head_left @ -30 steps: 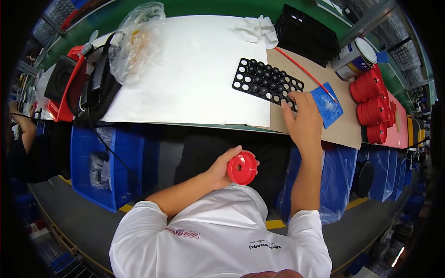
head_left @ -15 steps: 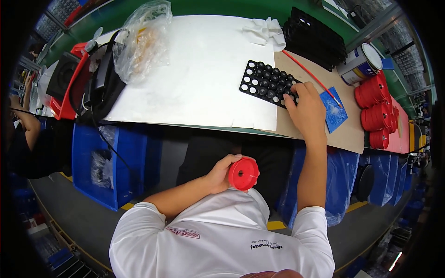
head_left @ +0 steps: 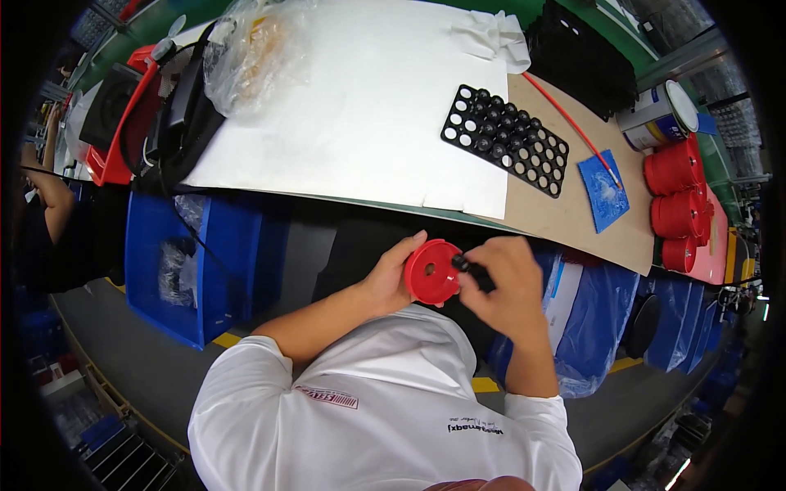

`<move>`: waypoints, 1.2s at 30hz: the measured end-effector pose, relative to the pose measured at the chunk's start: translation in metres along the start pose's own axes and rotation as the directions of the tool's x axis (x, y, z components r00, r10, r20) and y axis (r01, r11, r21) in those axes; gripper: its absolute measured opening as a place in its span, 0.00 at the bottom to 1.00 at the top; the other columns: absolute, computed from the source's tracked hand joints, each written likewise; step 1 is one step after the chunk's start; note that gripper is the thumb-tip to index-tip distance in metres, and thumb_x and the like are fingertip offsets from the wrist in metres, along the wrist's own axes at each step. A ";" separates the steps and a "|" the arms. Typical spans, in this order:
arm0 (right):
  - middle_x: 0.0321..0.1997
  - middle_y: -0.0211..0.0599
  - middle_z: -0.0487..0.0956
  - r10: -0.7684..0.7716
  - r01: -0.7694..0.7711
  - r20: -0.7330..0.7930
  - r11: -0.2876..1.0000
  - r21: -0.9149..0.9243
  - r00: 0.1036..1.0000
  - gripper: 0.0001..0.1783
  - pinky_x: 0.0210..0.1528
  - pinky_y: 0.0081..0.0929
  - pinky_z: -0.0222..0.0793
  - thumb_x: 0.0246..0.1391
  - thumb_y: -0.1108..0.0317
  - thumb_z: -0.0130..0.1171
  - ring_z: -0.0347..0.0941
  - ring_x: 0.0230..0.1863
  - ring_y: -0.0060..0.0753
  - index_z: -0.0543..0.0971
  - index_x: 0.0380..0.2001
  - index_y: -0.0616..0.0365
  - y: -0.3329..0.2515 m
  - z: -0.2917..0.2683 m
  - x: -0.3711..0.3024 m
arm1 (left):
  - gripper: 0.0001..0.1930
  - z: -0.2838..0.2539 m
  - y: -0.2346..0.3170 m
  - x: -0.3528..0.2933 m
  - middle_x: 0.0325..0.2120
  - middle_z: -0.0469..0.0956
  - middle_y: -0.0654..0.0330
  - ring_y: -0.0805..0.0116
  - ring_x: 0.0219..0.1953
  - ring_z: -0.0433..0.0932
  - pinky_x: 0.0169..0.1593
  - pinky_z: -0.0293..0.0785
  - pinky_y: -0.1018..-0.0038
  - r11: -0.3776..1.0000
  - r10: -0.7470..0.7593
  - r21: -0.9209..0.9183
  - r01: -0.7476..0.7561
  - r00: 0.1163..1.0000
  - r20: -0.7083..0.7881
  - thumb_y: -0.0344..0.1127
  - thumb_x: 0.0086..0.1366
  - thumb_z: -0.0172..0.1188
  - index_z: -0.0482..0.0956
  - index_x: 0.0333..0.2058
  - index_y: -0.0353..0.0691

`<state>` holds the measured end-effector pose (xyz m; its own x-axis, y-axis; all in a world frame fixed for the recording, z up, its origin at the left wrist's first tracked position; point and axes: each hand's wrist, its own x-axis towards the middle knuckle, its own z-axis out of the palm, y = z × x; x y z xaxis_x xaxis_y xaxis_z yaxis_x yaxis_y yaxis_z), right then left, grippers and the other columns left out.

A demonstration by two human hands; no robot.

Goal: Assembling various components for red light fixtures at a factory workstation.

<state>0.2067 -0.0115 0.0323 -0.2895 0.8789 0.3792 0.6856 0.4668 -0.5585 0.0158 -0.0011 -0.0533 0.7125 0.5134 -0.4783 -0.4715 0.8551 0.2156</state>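
My left hand [head_left: 391, 274] is closed around the rim of a round red plastic cup-shaped part [head_left: 431, 282], its open side with a centre hole turned up. Close on its right, my right hand [head_left: 508, 282] pinches a small black knob-like piece [head_left: 461, 263] by the cup's edge; whether the two touch I cannot tell. Fingers hide most of the black piece. On the bench beyond lies a black perforated tray [head_left: 505, 141], tilted, with several round black pieces [head_left: 489, 129] standing in its middle holes and bare holes at both ends.
Right of the tray, a red-handled brush [head_left: 565, 119] rests on a blue pad [head_left: 604, 192]. Stacked red parts [head_left: 675, 204] and a paint can [head_left: 657, 117] stand far right. A plastic bag [head_left: 254, 65] lies back left; a blue bin [head_left: 168, 282] sits below the bench.
My right hand has come back from the tray to the red part, bringing a small black piece. The red part has risen slightly in my left hand. The whole view has shifted a little.
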 end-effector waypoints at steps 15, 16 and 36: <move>0.38 0.38 0.77 0.031 -0.032 0.035 0.999 0.005 0.999 0.16 0.35 0.32 0.72 0.38 0.74 0.67 0.73 0.34 0.41 0.81 0.36 0.57 0.003 0.037 -0.033 | 0.25 0.007 -0.004 0.002 0.45 0.78 0.59 0.65 0.48 0.76 0.53 0.74 0.65 0.999 -0.004 0.051 0.007 0.997 -0.073 0.58 0.72 0.43 0.77 0.49 0.44; 0.38 0.38 0.77 0.017 -0.016 0.051 1.000 -0.006 0.999 0.16 0.35 0.32 0.72 0.38 0.74 0.67 0.73 0.34 0.41 0.81 0.37 0.57 0.002 0.037 -0.032 | 0.25 0.010 -0.003 -0.001 0.44 0.78 0.59 0.66 0.48 0.76 0.52 0.75 0.65 0.999 0.005 0.052 0.001 0.994 -0.108 0.58 0.72 0.44 0.76 0.49 0.44; 0.29 0.40 0.73 0.430 -0.440 0.154 0.718 0.539 0.890 0.09 0.33 0.32 0.70 0.44 0.70 0.62 0.74 0.33 0.38 0.75 0.30 0.60 0.006 0.048 -0.046 | 0.37 0.023 -0.005 -0.013 0.58 0.65 0.54 0.64 0.57 0.68 0.61 0.65 0.69 0.472 0.416 0.752 -0.461 0.868 0.271 0.47 0.61 0.65 0.60 0.63 0.38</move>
<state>0.1919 -0.0440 -0.0238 -0.0652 0.9977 -0.0164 0.2601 0.0012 -0.9656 0.0211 -0.0107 -0.0290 0.5630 0.8210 -0.0947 -0.1602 0.2208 0.9621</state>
